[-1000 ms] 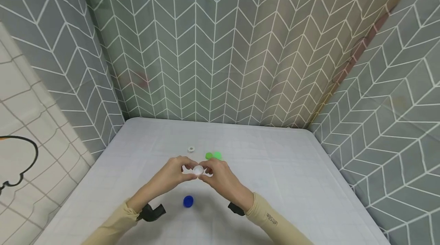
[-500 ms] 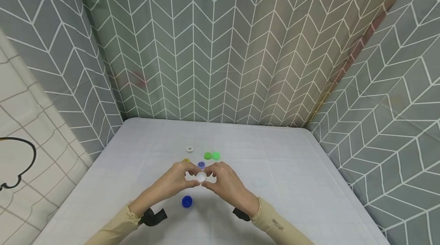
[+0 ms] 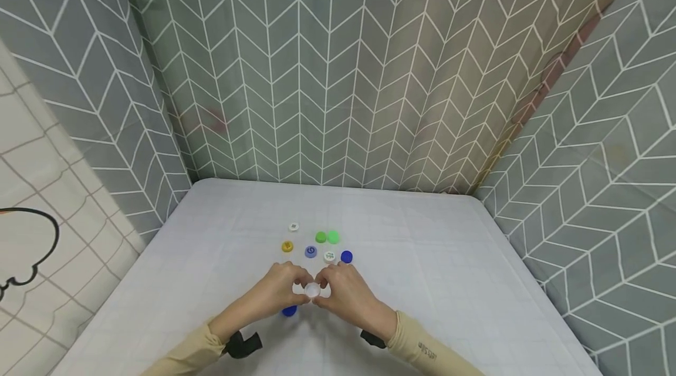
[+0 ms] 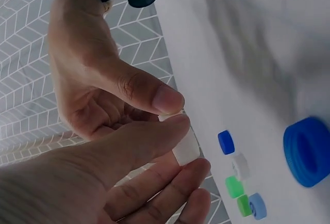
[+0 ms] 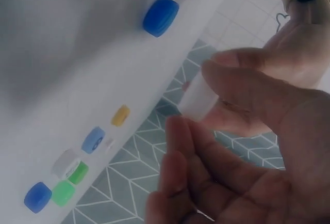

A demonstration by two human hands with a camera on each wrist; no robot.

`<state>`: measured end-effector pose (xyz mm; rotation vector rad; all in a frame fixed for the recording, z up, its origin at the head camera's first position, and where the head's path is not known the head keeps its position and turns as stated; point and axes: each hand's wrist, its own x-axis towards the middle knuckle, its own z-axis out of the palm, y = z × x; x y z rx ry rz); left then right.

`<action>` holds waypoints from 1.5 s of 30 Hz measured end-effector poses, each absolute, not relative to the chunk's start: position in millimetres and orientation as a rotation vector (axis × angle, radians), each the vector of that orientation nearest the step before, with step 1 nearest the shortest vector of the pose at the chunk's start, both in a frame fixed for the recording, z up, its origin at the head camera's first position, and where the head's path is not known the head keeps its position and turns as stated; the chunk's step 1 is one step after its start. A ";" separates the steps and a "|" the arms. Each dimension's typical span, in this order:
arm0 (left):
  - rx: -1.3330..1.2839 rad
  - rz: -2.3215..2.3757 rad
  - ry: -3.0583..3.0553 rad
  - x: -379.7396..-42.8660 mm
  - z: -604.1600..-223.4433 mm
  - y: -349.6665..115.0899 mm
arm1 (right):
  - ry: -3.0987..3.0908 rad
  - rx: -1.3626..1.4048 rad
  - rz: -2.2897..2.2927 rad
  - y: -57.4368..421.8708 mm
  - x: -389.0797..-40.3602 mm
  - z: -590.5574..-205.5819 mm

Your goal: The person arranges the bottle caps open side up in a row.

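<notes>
Both hands pinch one white bottle cap point(image 3: 312, 290) between thumbs and fingertips, held above the table with its hollow side up toward the head camera. My left hand point(image 3: 282, 289) grips the cap's left side, and my right hand point(image 3: 348, 292) its right side. In the left wrist view the white cap point(image 4: 186, 149) shows its plain side wall between the fingers. The right wrist view has the same white cap point(image 5: 198, 97) tilted. A larger blue cap point(image 3: 289, 311) lies on the table, partly hidden behind the left hand; its hollow faces up in the left wrist view.
Beyond the hands lie several caps: a white one point(image 3: 293, 227), a yellow one point(image 3: 287, 246), a light blue one point(image 3: 310, 251), two green caps point(image 3: 321, 237), a white printed cap point(image 3: 330, 256) and a blue cap point(image 3: 346, 257). Patterned curtains point(image 3: 338, 71) enclose the white table point(image 3: 422, 258).
Both hands have moved nearer the body with the white cap still pinched. Yellow, light blue, white and blue caps have come into view beyond them, while the near blue cap is now partly covered.
</notes>
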<state>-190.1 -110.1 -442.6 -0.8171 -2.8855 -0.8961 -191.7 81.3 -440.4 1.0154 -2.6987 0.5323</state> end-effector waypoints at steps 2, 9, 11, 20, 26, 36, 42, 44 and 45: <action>-0.823 -0.879 -2.878 -190.0 -447.6 -108.3 | -2.713 1.023 0.490 81.7 -190.6 -441.2; -0.827 -0.785 -2.893 -189.6 -455.8 -105.5 | -2.756 1.056 0.396 79.4 -191.1 -446.1; -0.819 -0.780 -2.913 -190.8 -458.2 -104.5 | -2.758 1.062 0.390 78.7 -191.8 -448.7; -0.816 -0.755 -2.992 -194.0 -473.5 -100.8 | -2.871 1.055 0.337 75.1 -193.6 -463.4; -0.789 -0.745 -3.015 -194.3 -480.0 -101.6 | -2.863 1.062 0.316 73.7 -193.2 -469.3; -0.797 -0.774 -3.025 -193.2 -481.7 -103.7 | -2.962 1.104 0.495 73.8 -193.8 -466.5; -0.821 -0.743 -3.050 -192.9 -480.6 -103.2 | -3.038 1.084 0.540 76.2 -192.1 -461.1; -0.805 -0.769 -3.061 -192.2 -478.4 -103.7 | -3.035 1.083 0.538 77.9 -191.6 -458.3; -0.792 -0.791 -3.064 -191.6 -476.7 -104.1 | -3.021 1.086 0.541 78.8 -191.6 -456.8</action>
